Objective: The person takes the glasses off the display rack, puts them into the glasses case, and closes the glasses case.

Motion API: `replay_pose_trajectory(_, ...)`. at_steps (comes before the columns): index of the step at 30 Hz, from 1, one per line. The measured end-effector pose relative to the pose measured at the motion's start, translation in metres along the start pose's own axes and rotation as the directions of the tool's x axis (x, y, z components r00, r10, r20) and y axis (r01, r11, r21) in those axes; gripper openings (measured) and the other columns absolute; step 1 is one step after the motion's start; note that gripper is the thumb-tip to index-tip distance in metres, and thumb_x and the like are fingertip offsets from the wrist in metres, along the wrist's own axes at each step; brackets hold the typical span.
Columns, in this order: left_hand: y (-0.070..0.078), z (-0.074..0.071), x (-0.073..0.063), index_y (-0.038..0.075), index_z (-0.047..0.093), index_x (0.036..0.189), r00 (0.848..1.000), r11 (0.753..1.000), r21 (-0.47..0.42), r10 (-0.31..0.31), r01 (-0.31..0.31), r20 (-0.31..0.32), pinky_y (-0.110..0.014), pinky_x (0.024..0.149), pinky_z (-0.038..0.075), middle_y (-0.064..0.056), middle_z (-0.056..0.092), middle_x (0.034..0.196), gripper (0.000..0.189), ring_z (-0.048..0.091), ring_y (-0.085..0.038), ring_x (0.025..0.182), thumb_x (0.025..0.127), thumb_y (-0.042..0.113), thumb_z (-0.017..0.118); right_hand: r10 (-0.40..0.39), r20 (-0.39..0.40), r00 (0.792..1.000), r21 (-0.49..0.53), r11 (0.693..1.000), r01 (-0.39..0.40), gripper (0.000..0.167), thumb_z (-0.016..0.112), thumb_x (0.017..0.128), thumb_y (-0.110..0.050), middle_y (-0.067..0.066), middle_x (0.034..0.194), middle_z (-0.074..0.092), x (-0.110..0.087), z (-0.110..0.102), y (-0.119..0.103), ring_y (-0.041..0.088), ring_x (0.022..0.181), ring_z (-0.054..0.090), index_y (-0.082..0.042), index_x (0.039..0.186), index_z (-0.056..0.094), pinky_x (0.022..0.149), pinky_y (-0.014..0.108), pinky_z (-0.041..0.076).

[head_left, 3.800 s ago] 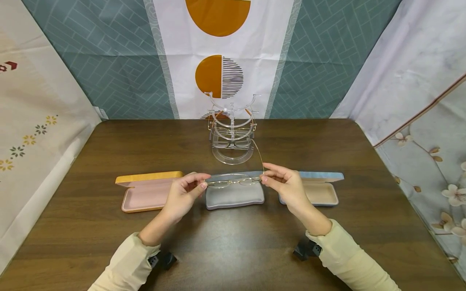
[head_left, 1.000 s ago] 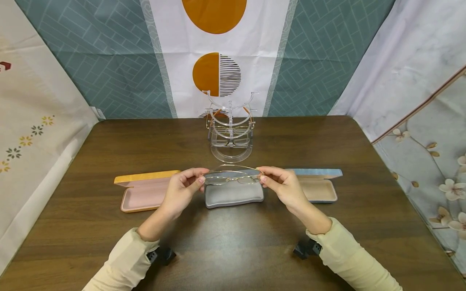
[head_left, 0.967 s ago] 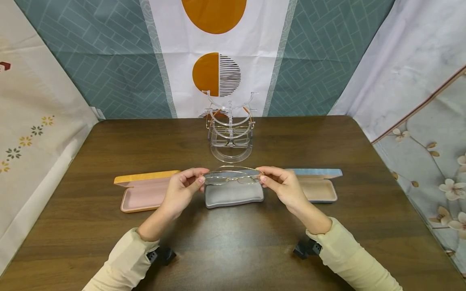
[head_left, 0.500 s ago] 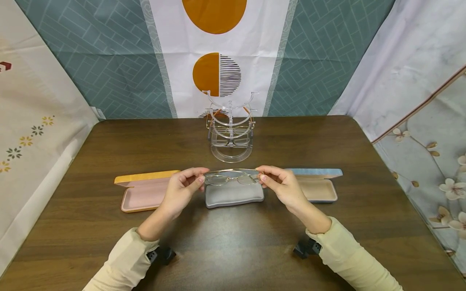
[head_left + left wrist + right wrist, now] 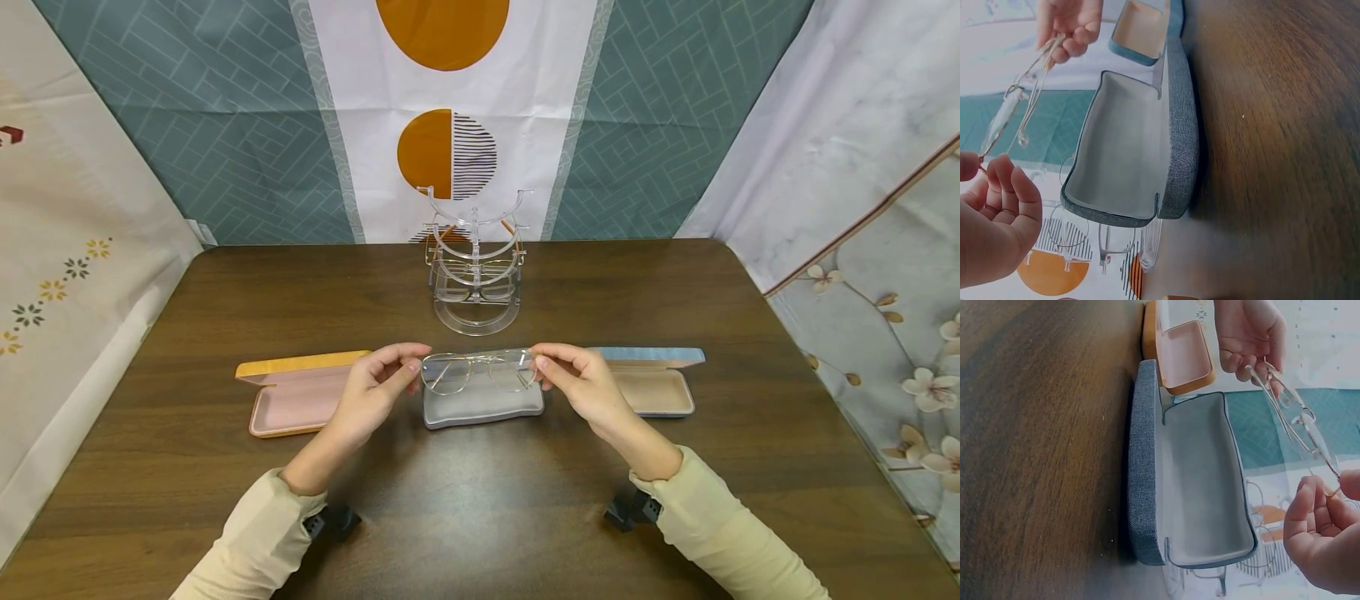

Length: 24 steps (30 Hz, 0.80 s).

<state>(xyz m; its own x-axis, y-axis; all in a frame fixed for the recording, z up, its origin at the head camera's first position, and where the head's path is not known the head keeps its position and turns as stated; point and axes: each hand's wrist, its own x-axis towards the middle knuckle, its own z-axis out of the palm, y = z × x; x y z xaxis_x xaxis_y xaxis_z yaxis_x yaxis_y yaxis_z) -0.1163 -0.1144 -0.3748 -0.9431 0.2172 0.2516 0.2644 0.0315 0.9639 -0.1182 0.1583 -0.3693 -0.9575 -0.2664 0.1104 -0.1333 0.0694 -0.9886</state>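
Yellow case (image 5: 300, 408): open, right end lost behind the left hand (image 5: 381, 390).
Left hand: fingers curled, pinching 1 end of the glasses (image 5: 481, 359), presumably sparing the lenses.
Glasses: above the open grey case (image 5: 483, 406), temples apparently folded, tips hard to pick out.
Right hand (image 5: 583, 382): matching pinch, so both ends look steadied.
Blue case (image 5: 663, 393): open, left end hidden.

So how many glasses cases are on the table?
3, all open: a yellow case at the left, a gray case in the middle, a blue case at the right. The left hand and right hand partly cover the outer two; no others show.
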Motion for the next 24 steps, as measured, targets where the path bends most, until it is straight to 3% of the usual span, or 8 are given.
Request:
replay_pose_trajectory(3, -0.0003, 0.0000, -0.0002, -0.016, 0.057, 0.103, 1.000, 1.000, 0.007, 0.008, -0.008, 0.000, -0.023, 0.056, 0.045, -0.010, 0.053, 0.066, 0.019, 0.051, -0.016, 0.060, 0.089, -0.005, 0.051, -0.025, 0.001, 1.000, 0.012, 1.000, 0.025, 0.024, 0.051, 0.091, 0.000, 0.013, 0.083, 0.062, 0.0004, 0.0001, 0.0013, 0.014, 0.072, 0.056, 0.017, 0.106, 0.056, 0.065, 0.024, 0.049)
replay_pose_trajectory(9, -0.0009, 0.0019, -0.0002, -0.016, 0.060, 0.093, 1.000, 0.999, 0.037, 0.005, -0.005, -0.009, -0.023, 0.057, 0.045, -0.008, 0.054, 0.065, 0.015, 0.051, -0.014, 0.059, 0.089, -0.006, 0.049, -0.069, -0.026, 0.997, 0.042, 0.997, 0.070, 0.022, 0.051, 0.090, 0.002, -0.005, 0.083, 0.065, 0.0011, 0.0002, 0.0016, 0.009, 0.073, 0.057, 0.020, 0.100, 0.057, 0.065, 0.022, 0.049)
replay_pose_trajectory(17, 0.0007, 0.0032, -0.0005, -0.013, 0.060, 0.087, 1.000, 0.999, 0.050, -0.012, 0.012, -0.018, -0.021, 0.056, 0.044, -0.006, 0.053, 0.064, 0.015, 0.050, -0.012, 0.059, 0.090, -0.004, 0.049, -0.088, -0.045, 0.995, 0.060, 0.994, 0.090, 0.020, 0.051, 0.090, 0.003, 0.005, 0.082, 0.065, 0.0008, 0.0002, -0.0013, 0.009, 0.071, 0.057, 0.020, 0.096, 0.058, 0.064, 0.022, 0.050)
replay_pose_trajectory(20, 0.0010, 0.0024, -0.0007, -0.015, 0.059, 0.089, 1.000, 0.999, 0.043, 0.017, -0.017, 0.003, -0.020, 0.057, 0.045, -0.003, 0.055, 0.067, 0.013, 0.051, -0.011, 0.060, 0.088, -0.005, 0.051, -0.088, -0.048, 0.995, 0.058, 0.994, 0.091, 0.020, 0.051, 0.090, 0.003, 0.003, 0.081, 0.065, 0.0011, 0.0002, -0.0013, 0.009, 0.070, 0.058, 0.020, 0.096, 0.058, 0.064, 0.022, 0.050)
replay_pose_trajectory(24, -0.0005, 0.0001, -0.0011, -0.014, 0.059, 0.093, 0.992, 0.992, 0.060, 0.107, -0.111, 0.060, -0.019, 0.057, 0.044, -0.003, 0.054, 0.072, 0.013, 0.051, -0.010, 0.063, 0.080, -0.011, 0.059, -0.090, -0.054, 0.994, 0.052, 0.994, 0.093, 0.019, 0.051, 0.090, 0.003, 0.001, 0.079, 0.065, 0.0018, -0.0002, -0.0005, 0.009, 0.069, 0.058, 0.020, 0.096, 0.058, 0.064, 0.022, 0.050)
